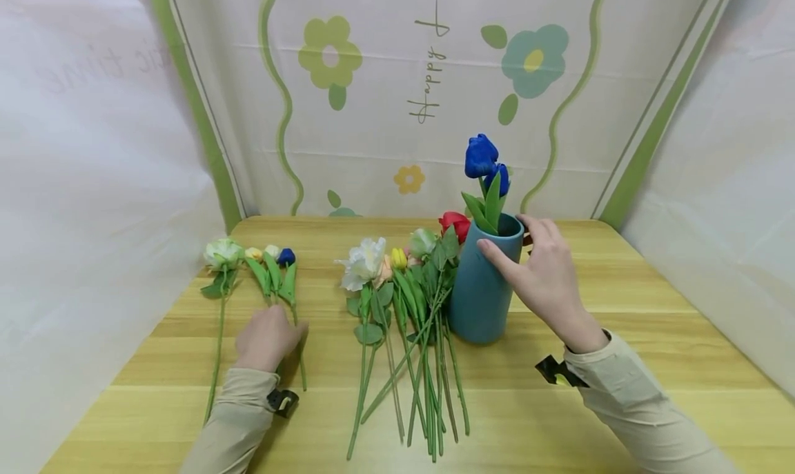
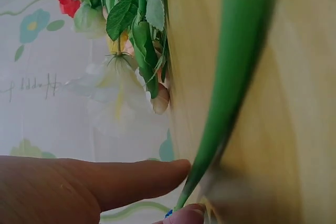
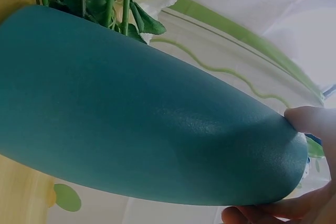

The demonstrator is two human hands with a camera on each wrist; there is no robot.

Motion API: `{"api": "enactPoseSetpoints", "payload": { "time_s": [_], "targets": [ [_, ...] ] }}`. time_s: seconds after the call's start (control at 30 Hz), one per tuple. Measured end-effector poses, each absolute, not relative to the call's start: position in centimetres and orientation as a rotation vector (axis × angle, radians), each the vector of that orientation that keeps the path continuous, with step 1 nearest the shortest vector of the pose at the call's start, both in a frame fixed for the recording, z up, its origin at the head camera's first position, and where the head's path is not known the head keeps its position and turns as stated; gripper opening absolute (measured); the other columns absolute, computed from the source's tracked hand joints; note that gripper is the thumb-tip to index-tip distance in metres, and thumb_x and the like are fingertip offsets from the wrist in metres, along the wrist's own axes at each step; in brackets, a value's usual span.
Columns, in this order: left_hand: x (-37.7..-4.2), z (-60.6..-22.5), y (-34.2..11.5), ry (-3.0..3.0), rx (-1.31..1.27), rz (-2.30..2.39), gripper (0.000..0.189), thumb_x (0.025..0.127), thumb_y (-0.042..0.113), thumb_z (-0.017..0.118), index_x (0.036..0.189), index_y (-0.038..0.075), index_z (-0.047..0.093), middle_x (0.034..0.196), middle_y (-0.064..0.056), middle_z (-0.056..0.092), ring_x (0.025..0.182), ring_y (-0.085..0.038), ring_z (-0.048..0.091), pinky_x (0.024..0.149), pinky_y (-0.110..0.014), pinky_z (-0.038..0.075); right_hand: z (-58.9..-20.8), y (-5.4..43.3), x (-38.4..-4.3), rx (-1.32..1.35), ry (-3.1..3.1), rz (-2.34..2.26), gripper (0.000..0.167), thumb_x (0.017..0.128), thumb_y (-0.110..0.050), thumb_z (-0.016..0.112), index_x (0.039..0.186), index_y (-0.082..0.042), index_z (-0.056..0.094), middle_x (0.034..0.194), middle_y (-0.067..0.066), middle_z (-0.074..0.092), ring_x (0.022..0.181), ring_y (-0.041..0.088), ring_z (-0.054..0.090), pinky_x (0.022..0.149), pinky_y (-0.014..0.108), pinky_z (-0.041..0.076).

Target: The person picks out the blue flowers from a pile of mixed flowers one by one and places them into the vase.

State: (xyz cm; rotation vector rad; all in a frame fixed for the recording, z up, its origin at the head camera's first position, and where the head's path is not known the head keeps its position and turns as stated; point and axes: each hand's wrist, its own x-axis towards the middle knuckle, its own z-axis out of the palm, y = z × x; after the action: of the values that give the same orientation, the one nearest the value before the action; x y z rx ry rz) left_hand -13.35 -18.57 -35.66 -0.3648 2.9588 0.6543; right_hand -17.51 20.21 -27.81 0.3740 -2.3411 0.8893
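In the head view my left hand point(image 1: 268, 337) is low over the table at the stem of a small blue tulip point(image 1: 286, 257). The left wrist view has the green stem point(image 2: 223, 93) between a finger and another fingertip, pinched near the flower end. My right hand point(image 1: 546, 281) grips the teal vase point(image 1: 481, 294) near its rim, thumb on the near side and fingers round the far side. The vase stands upright with blue tulips point(image 1: 481, 156) in it. Its smooth wall point(image 3: 157, 114) fills most of the right wrist view.
Left of the vase lies a pile of stems with a white flower point(image 1: 363, 263), a yellow tulip point(image 1: 399, 258) and a red flower point(image 1: 455, 224). A pale green flower point(image 1: 223, 253) lies at the far left. Printed cloth point(image 1: 385, 129) encloses the wooden table point(image 1: 621, 405).
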Motion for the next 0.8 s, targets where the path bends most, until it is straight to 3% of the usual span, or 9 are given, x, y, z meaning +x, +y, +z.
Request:
{"api": "enactPoseSetpoints", "payload": {
  "time_s": [0.2, 0.43, 0.8],
  "targets": [
    [-13.47, -35.76, -18.59, 2.946, -0.339, 0.668, 0.042, 0.09, 0.026, 0.066, 0.059, 0.01, 0.043, 0.06, -0.007, 0.044, 0.05, -0.017, 0.046, 0.043, -0.028, 0.035, -27.75, 20.14, -17.61, 0.38, -2.336, 0.886, 0.071, 0.087, -0.045, 0.073, 0.131, 0.008, 0.054, 0.109, 0.02, 0.054, 0.094, 0.035, 0.053, 0.076, 0.047, 0.042],
    [-13.54, -35.98, -18.88, 2.916, -0.307, 0.707, 0.034, 0.091, 0.018, 0.058, 0.06, 0.011, 0.045, 0.06, -0.007, 0.047, 0.05, -0.018, 0.047, 0.041, -0.027, 0.035, -27.79, 20.14, -17.59, 0.386, -2.333, 0.885, 0.069, 0.088, -0.044, 0.073, 0.13, 0.008, 0.055, 0.108, 0.019, 0.054, 0.093, 0.034, 0.053, 0.075, 0.046, 0.042],
    [-13.9, -36.16, -18.93, 2.911, -0.295, 0.938, 0.045, 0.093, 0.02, 0.056, 0.05, 0.014, 0.045, 0.046, 0.002, 0.044, 0.04, -0.011, 0.038, 0.038, -0.023, 0.027, -27.58, 20.31, -17.37, 0.391, -2.343, 0.886, 0.069, 0.087, -0.043, 0.074, 0.129, 0.008, 0.055, 0.107, 0.019, 0.054, 0.093, 0.035, 0.053, 0.076, 0.047, 0.042]
  ]
}}
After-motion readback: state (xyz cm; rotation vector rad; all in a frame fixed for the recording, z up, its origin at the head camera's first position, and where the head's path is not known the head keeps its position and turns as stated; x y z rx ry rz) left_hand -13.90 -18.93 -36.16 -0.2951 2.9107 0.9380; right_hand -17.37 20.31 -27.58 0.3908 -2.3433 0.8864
